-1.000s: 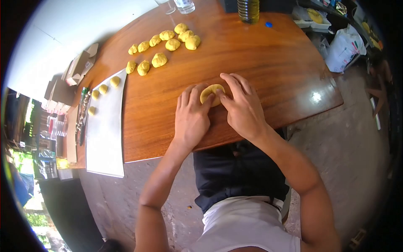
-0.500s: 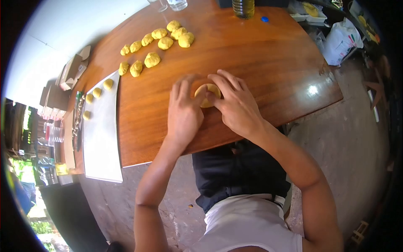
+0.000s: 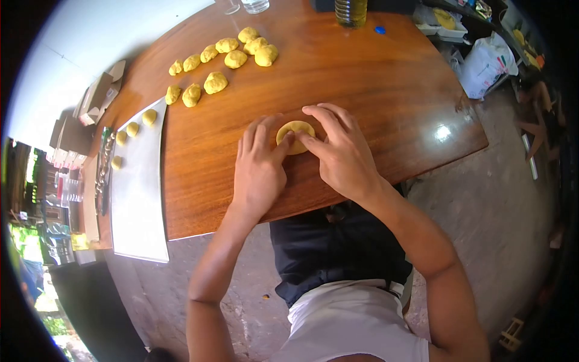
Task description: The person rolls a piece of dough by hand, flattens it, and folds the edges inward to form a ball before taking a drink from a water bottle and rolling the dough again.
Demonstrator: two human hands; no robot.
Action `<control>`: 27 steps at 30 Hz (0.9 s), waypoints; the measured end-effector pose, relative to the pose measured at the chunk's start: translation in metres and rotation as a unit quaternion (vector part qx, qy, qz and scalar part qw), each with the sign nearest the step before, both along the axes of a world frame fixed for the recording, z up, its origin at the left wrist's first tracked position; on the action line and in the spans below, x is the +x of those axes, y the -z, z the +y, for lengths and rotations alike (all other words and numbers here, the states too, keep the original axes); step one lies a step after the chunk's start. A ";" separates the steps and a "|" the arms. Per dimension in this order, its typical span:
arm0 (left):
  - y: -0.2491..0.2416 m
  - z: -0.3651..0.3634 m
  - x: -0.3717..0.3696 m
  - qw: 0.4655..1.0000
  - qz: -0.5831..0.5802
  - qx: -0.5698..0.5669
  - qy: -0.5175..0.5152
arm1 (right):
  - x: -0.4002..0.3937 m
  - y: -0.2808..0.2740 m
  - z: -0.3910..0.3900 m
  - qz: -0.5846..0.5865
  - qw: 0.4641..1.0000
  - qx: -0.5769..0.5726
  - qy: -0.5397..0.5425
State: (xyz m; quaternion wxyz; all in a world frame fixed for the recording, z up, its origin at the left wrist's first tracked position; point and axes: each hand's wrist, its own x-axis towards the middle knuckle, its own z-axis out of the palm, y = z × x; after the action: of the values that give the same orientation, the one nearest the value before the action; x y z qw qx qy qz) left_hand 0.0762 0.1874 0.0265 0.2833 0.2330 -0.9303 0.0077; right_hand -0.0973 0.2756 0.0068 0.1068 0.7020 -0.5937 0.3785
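A flat round disc of yellow dough (image 3: 295,125) lies on the wooden table in front of me. My left hand (image 3: 260,169) is at its left side, thumb tip pressing on the dough and the other fingers stretched forward beside it. From the right, my right hand (image 3: 342,154) also presses its thumb into the disc, with its fingers apart and arched past the edge. The thumbs nearly meet near the middle. Neither hand is closed around the dough, and its near part is partly covered by the thumbs.
Several yellow dough lumps (image 3: 215,82) sit toward the back left of the table (image 3: 374,78). Smaller dough balls rest on a pale metal tray (image 3: 137,205) at the left edge. A bottle of yellowish liquid (image 3: 351,13), a blue cap (image 3: 379,30) and a white bag (image 3: 487,65) are farther off.
Both thumbs have shifted slightly on the dough disc, which now looks a little wider. The whole view has moved slightly, so table items sit a bit farther left.
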 end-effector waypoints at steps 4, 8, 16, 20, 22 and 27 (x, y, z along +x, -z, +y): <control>-0.005 0.002 0.001 0.999 0.037 -0.003 -0.021 | 0.001 0.002 -0.001 0.034 0.999 0.025 0.006; 0.004 0.003 0.003 1.000 0.010 0.013 0.006 | 0.000 -0.002 -0.003 0.020 0.999 0.025 -0.018; 0.007 0.008 0.004 0.999 0.024 0.032 -0.024 | -0.004 0.002 -0.005 -0.031 0.998 -0.023 -0.039; 0.017 0.012 0.001 0.997 0.014 0.080 0.000 | -0.009 0.006 0.002 -0.161 0.985 -0.038 0.044; 0.013 0.013 0.000 0.998 0.021 0.052 -0.006 | -0.009 0.004 0.003 -0.138 0.988 -0.049 0.046; 0.012 0.013 -0.002 0.999 0.016 0.031 -0.006 | -0.004 0.005 0.002 -0.060 0.997 -0.042 0.035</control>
State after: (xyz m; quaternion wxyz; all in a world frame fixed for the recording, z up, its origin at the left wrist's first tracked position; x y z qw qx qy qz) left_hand 0.0745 0.2005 0.0140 0.2911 0.2473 -0.9239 -0.0228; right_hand -0.1016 0.2772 0.0014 0.1138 0.6518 -0.6069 0.4403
